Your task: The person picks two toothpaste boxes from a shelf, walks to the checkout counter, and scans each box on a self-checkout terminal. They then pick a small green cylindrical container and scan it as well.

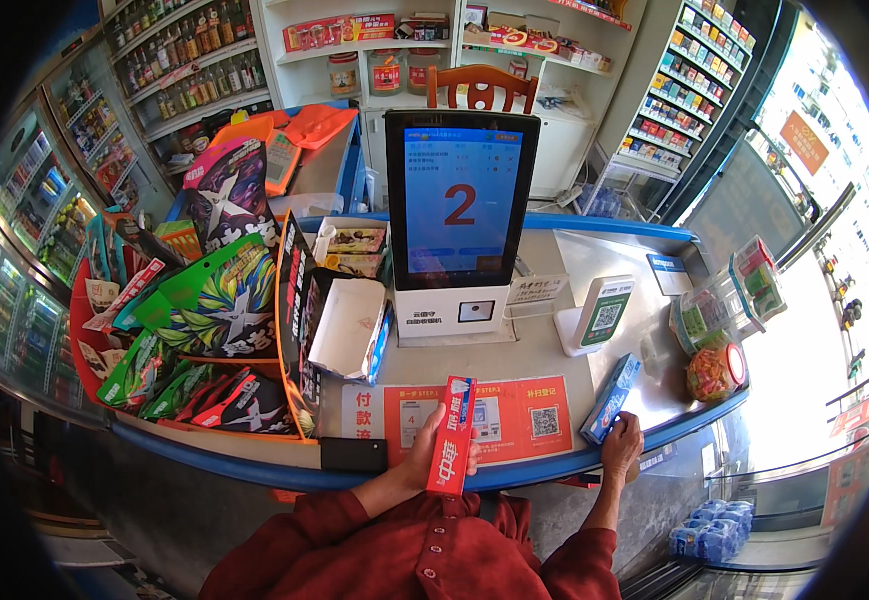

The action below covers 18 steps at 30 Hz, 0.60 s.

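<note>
My left hand (421, 455) holds a red toothpaste box (452, 439) upright in front of my chest, over the near edge of the counter. To the right, my right hand (621, 444) has its fingers at the lower end of a blue toothpaste box (611, 397), which lies slanted on the metal counter; whether they grip it is not clear. A red instruction sheet (513, 442) with a printed code lies between the two boxes. Behind it stands a self-checkout terminal (458, 202), its screen lit and showing a large 2.
Snack bags (224, 300) fill a display rack at left, beside an open white carton (348, 330). A payment-code stand (601, 315), a jar of wrapped sweets (716, 373) and clear plastic tubs (712, 315) stand at right. A black flat object (353, 454) rests on the counter's blue edge (254, 459).
</note>
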Available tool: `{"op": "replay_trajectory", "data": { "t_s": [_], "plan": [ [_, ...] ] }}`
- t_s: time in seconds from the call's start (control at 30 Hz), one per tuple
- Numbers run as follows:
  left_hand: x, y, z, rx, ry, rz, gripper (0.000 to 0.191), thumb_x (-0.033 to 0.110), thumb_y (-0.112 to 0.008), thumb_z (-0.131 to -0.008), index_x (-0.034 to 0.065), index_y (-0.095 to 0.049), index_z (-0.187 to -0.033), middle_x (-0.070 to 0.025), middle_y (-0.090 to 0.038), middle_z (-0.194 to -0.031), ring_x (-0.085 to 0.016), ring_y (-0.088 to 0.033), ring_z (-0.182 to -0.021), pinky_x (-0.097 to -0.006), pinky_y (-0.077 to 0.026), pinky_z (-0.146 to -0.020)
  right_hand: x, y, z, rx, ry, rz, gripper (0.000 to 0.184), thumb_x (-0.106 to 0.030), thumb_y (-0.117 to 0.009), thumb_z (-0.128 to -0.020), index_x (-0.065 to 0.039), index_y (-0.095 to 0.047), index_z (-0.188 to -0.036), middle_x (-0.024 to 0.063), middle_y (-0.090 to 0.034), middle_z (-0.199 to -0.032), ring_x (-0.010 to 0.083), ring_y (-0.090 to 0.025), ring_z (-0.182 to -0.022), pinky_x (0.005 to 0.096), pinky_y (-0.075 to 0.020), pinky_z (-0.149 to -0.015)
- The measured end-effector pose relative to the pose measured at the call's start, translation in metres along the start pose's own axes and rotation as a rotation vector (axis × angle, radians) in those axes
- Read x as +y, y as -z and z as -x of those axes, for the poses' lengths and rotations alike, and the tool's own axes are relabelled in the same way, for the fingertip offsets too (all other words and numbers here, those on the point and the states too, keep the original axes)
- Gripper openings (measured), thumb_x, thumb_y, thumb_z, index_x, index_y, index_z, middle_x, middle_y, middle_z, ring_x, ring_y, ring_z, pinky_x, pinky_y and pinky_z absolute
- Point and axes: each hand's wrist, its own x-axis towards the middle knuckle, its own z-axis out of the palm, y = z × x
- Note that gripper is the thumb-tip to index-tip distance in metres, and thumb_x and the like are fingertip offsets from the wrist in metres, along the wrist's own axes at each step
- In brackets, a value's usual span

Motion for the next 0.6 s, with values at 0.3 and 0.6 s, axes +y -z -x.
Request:
{"op": "replay_trajectory", "data": {
  "t_s": [0.3, 0.6],
  "plan": [
    [-0.0003, 0.0005, -0.0001, 0.003, -0.001, -0.005, 0.071, 0.069, -0.036, -0.088, 0.001, -0.055, -0.099, -0.0121, -0.056, -0.078, -0.026, -0.059, -0.067, -0.039, -0.05, -0.066, -0.0004, 0.0002, -0.0001, 0.007, 0.006, -0.014, 0.016, -0.009, -0.05, -0.084, -0.009, -0.064, -0.093, 0.0113, -0.066, -0.09, 0.0344, -0.06, -0.083, 0.0432, -0.0447, -0.076],
    [-0.0003, 0.0009, -0.0005, -0.013, -0.013, -0.038, 0.073, 0.07, -0.035, -0.088, 0.0008, -0.054, -0.1, -0.0121, -0.056, -0.077, -0.025, -0.059, -0.068, -0.0394, -0.05, -0.067, 0.0001, 0.0, 0.0, 0.004, 0.013, 0.004, 0.016, -0.01, -0.051, -0.084, -0.01, -0.064, -0.093, 0.0101, -0.066, -0.091, 0.0325, -0.06, -0.082, 0.0418, -0.0447, -0.076]
  ]
}}
